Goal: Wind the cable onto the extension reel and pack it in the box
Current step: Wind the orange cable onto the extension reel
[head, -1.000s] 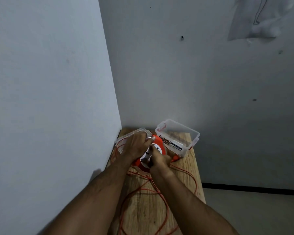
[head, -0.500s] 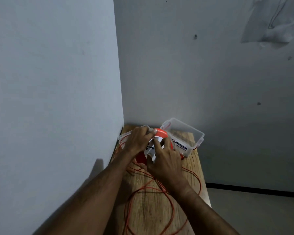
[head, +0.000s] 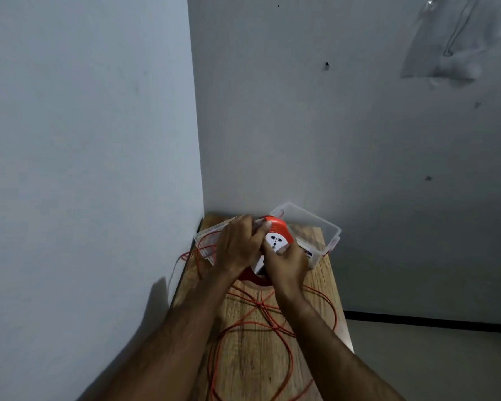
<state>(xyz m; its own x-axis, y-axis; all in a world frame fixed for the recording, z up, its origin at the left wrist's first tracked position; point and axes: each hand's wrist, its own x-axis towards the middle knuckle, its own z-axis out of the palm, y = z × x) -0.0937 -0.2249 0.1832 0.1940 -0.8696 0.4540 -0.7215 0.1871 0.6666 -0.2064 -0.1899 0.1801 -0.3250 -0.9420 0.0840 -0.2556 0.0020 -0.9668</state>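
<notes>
1. The wooden table [head: 252,360] stood in the wall corner, loose orange cable [head: 272,325] looping over its near half, towards the person.
2. The clear box [head: 315,227] sat open at the far right, just behind the reel.
3. The orange reel [head: 276,227] stood on edge, white socket face [head: 275,241] towards the camera.
4. The left hand [head: 237,244] clasped the reel's left side; the right hand [head: 287,264] gripped its lower front. Both were equally near, so the slack would have to be drawn away from the person, onto the reel.
</notes>
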